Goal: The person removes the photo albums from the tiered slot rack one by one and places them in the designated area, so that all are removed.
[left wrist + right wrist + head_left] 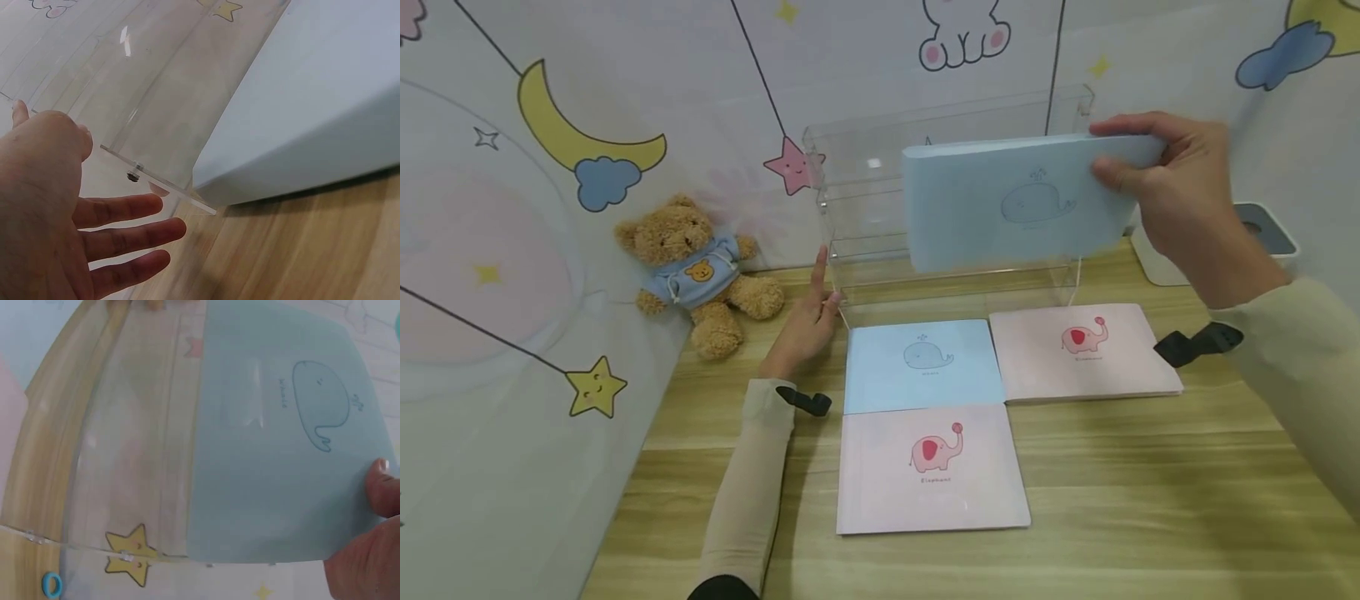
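Note:
My right hand pinches the right end of a light blue whale booklet, thumb on the front cover and fingers behind. The booklet is held up in front of a clear acrylic tiered rack. At the rack's lower left side is my left hand, its fingers extended along the side panel; the left wrist view shows them loosely spread. Just before the rack lie another blue whale booklet and a pink elephant booklet. A second pink elephant booklet lies nearer me.
A teddy bear in a blue shirt leans against the wall left of the rack. Behind my right wrist stands a white box-like object, partly hidden. The right wrist view shows a small blue ring near the rack's end.

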